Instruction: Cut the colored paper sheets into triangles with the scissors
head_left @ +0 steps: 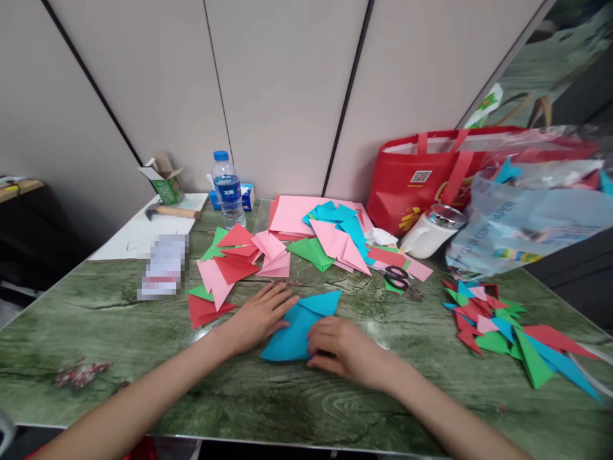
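Observation:
A folded sheet of blue paper (297, 329) lies on the green table in front of me, its upper flap creased over. My left hand (261, 314) rests flat at its left edge, fingers stretched out and thumb touching the paper. At the right edge, my right hand (348, 348) has its fingers curled together over the paper; whether they pinch the edge is partly hidden. Just beyond my left hand lie red folded papers (237, 262) mixed with pink and green pieces.
Scissors (396, 277) lie right of a pink paper stack (292, 216). A water bottle (228, 191), a hammer (172, 211) and a small box (165, 182) stand or lie at the back left. To the right are a red bag (397, 185), a white cup (428, 233) and colourful paper scraps (493, 326).

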Available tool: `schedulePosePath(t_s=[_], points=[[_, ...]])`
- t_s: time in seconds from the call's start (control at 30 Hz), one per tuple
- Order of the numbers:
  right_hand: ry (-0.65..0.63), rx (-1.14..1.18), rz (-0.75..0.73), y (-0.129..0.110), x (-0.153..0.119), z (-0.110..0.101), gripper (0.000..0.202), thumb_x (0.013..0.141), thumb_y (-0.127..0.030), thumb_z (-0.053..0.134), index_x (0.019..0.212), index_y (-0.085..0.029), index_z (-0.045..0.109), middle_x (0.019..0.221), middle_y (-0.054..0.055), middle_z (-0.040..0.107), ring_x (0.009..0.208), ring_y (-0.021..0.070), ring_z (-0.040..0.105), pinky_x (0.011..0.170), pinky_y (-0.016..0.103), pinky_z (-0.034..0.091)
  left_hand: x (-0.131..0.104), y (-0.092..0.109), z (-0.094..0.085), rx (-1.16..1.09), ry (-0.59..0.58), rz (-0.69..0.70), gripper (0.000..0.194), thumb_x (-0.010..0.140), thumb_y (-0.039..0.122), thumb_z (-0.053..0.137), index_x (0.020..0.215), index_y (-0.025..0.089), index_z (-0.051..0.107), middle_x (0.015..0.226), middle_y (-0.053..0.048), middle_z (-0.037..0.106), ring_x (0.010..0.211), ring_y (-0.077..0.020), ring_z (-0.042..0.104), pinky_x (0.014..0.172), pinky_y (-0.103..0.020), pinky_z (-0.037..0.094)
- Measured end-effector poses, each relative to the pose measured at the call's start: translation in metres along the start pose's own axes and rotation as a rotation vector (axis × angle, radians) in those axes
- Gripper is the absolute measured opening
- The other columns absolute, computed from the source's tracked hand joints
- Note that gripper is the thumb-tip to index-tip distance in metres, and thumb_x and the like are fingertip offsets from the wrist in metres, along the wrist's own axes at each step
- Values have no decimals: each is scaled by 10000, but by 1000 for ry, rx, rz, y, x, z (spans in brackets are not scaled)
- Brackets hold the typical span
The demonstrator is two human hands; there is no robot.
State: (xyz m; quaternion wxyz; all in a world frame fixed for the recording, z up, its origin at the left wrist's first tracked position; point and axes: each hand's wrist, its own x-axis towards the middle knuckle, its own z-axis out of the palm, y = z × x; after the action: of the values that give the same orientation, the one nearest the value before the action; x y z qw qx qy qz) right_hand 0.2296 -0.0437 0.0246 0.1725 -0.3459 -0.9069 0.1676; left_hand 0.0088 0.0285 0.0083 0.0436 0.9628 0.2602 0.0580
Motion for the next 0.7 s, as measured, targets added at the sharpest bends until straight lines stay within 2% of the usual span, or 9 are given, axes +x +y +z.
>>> schedulePosePath(t_s=[0.1, 0.2, 0.27, 0.33, 0.4, 0.47, 0.53, 0.63, 0.7], points=[[-72, 34, -15, -6, 9, 5, 149, 868, -280, 552, 814, -181, 650, 777, 32, 672, 756, 160, 608, 675, 252, 453, 4, -2, 0, -41, -27, 56, 508, 890, 335, 467, 1354, 154, 366, 1363, -95, 473, 1329, -233, 304, 1092, -439, 253], [-64, 119, 13, -7, 19, 12, 141, 857, -288, 570, 809, -189, 658, 783, 21, 677, 754, 153, 610, 673, 235, 437, 14, -3, 2, -40, -27, 115, 525, 881, 316, 489, 1358, 143, 354, 1365, -99, 471, 1350, -225, 255, 1104, -437, 222], [-34, 189, 90, -4, 27, 17, 114, 826, -277, 611, 778, -187, 662, 746, 7, 667, 697, 139, 600, 646, 223, 424, 23, -5, 4, -13, 3, 143, 533, 867, 303, 516, 1352, 145, 362, 1373, -108, 459, 1345, -240, 267, 1095, -445, 239], [7, 240, 208, 2, 33, 20, 110, 791, -238, 644, 703, -171, 652, 684, 1, 642, 639, 133, 576, 600, 218, 403, 31, -7, 7, 43, 84, 123, 492, 865, 273, 519, 1324, 140, 402, 1374, -137, 450, 1318, -262, 324, 1059, -452, 303], [52, 288, 335, 8, 36, 21, 124, 753, -190, 660, 640, -155, 622, 654, 4, 611, 611, 132, 554, 565, 218, 387, 33, -10, 7, 83, 242, 53, 400, 879, 230, 487, 1264, 123, 462, 1306, -158, 516, 1231, -261, 449, 981, -430, 405], [97, 370, 444, 15, 36, 23, 118, 722, -156, 658, 629, -151, 586, 652, 2, 583, 597, 128, 542, 541, 213, 385, 28, -10, 3, 82, 453, -19, 287, 893, 188, 444, 1155, 118, 535, 1130, -143, 631, 1043, -225, 592, 855, -376, 497], [127, 489, 519, 20, 34, 25, 112, 707, -139, 644, 659, -159, 545, 636, -14, 553, 575, 120, 531, 517, 204, 389, 18, -5, -2, 57, 591, 16, 196, 884, 166, 451, 1014, 125, 592, 925, -103, 682, 863, -188, 639, 764, -335, 528], [157, 668, 545, 24, 30, 29, 179, 703, -128, 623, 786, -186, 476, 623, -51, 512, 541, 105, 518, 485, 189, 395, -2, 9, -6, 56, 597, 205, 113, 851, 149, 504, 875, 120, 611, 788, -68, 685, 745, -164, 638, 691, -295, 536], [192, 725, 518, 25, 27, 32, 288, 698, -120, 623, 893, -202, 427, 674, -59, 510, 540, 97, 521, 470, 179, 397, -11, 18, -2, 94, 591, 260, 105, 844, 161, 524, 866, 118, 617, 824, -73, 698, 778, -176, 645, 705, -309, 540]])
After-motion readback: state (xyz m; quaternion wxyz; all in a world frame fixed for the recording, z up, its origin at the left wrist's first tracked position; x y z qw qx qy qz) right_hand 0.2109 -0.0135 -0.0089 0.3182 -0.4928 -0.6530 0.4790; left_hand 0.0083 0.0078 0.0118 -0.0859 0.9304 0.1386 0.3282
